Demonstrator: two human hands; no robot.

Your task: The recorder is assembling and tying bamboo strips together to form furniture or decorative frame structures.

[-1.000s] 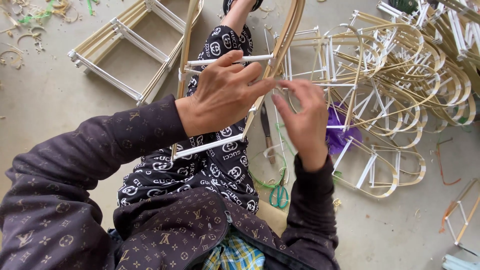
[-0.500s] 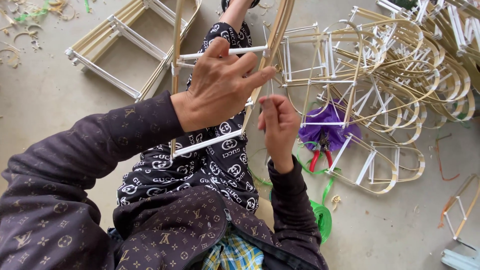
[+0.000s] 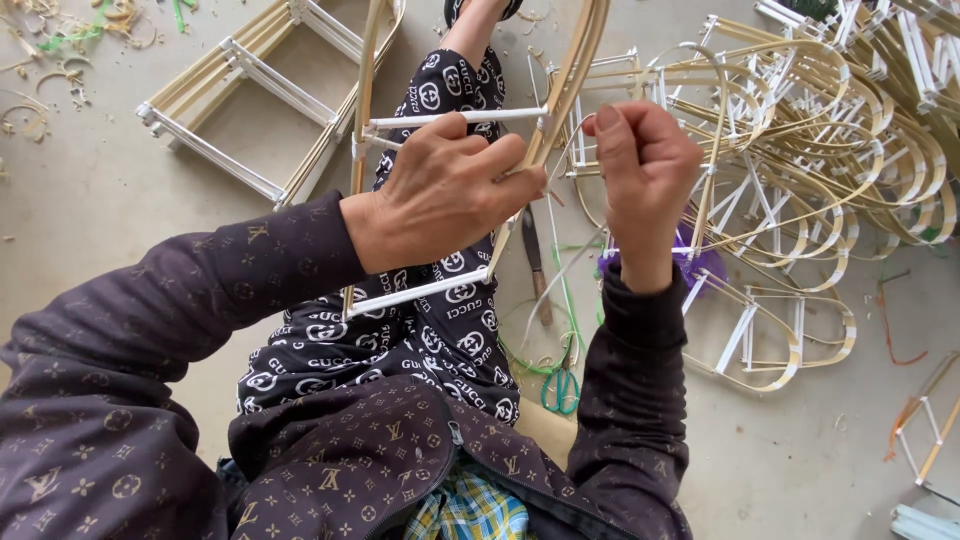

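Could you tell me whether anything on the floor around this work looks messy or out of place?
Yes, mildly. Curled shavings and green scraps litter the floor's top left corner, and the green-handled scissors lie amid loose green cord beside the person's leg. The finished bamboo frames are heaped in a tangle rather than stacked.

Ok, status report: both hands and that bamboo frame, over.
Left hand gripping bamboo frame at a joint. Right hand fisted beside it, pulling a thin strip. Scissors on the floor by the leg, finished frames piled right.
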